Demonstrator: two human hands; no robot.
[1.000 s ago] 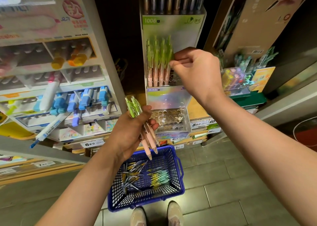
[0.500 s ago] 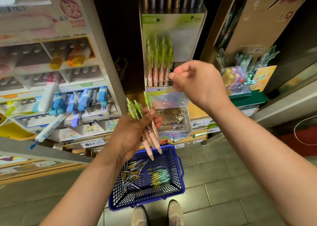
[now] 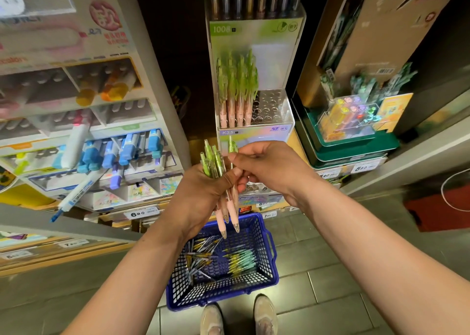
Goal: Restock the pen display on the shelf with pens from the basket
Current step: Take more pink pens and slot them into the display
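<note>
My left hand [image 3: 201, 194] grips a small bunch of green-and-pink pens [image 3: 216, 164], tips pointing down over the basket. My right hand [image 3: 269, 166] meets it and pinches one green-topped pen [image 3: 232, 146] from the bunch. Above them stands the clear pen display [image 3: 269, 110] on the shelf, with several green-and-pink pens [image 3: 237, 88] upright in its left holes and bare holes on its right side. The blue mesh basket [image 3: 267, 233] sits on the floor below, holding several loose pens [image 3: 218, 258].
A marker display [image 3: 84, 121] with blue and orange highlighters fills the left shelf. A green box with a clear case of colourful items [image 3: 351, 121] stands right of the pen display. My shoes [image 3: 239, 314] touch the grey tiled floor by the basket.
My right hand left the display after setting a pen in it, came down and now pinches a pen in the left hand's bunch. The left hand rose slightly.
</note>
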